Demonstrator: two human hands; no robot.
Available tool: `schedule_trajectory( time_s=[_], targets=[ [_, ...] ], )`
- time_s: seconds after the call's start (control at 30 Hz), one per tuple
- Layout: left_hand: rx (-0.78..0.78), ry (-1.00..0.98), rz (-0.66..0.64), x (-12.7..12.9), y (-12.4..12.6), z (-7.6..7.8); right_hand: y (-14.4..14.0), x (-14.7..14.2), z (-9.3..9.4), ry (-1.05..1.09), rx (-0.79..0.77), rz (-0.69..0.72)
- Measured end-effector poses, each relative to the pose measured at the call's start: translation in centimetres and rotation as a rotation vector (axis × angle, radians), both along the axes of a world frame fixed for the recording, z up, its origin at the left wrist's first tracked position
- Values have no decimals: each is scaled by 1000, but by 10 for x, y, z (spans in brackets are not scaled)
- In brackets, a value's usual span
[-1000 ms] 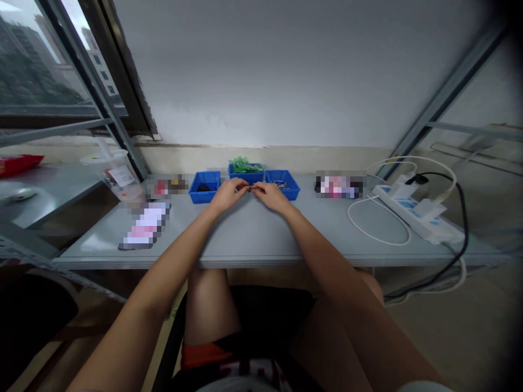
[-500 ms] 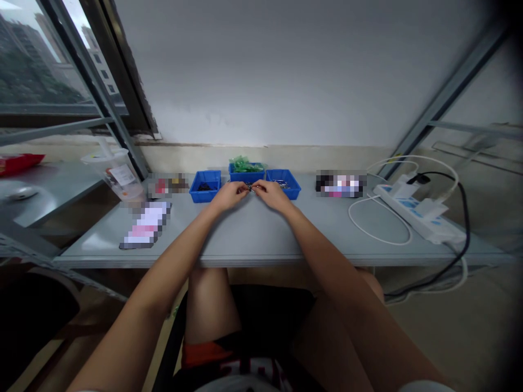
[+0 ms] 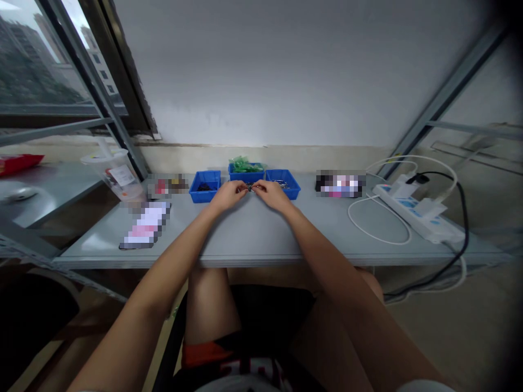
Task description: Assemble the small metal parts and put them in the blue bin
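Observation:
My left hand (image 3: 231,194) and my right hand (image 3: 269,194) meet over the desk, fingertips pinched close together. Between them is a small dark and shiny piece (image 3: 250,188), too small to name. Just behind the hands stand three blue trays. Dark small parts lie in the left tray (image 3: 199,196). Green plastic packets (image 3: 242,164) fill the middle tray (image 3: 246,177). Shiny metal-looking pieces lie in the right tray (image 3: 293,193), partly hidden by my right hand.
A phone-like blurred device (image 3: 146,226) and a lidded drink cup (image 3: 122,177) stand at the left. To the right are another blurred item (image 3: 340,185) and a white power strip (image 3: 420,212) with plugs and looping cables. The desk's front edge (image 3: 253,261) runs beneath my forearms.

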State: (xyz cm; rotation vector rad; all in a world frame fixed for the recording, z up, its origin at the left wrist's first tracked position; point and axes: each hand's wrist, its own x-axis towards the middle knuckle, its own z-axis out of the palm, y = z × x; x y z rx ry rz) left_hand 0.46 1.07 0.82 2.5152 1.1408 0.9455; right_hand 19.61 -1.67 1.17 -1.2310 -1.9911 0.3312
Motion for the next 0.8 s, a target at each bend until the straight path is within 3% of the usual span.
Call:
schedule_trajectory(
  time_s=[0.47, 0.8],
  targets=[
    [36, -49, -26, 1, -2, 2, 6, 2, -9, -60, -23, 82],
    [-29, 4, -20, 0, -2, 2, -1, -1, 0, 9, 14, 16]
  ],
)
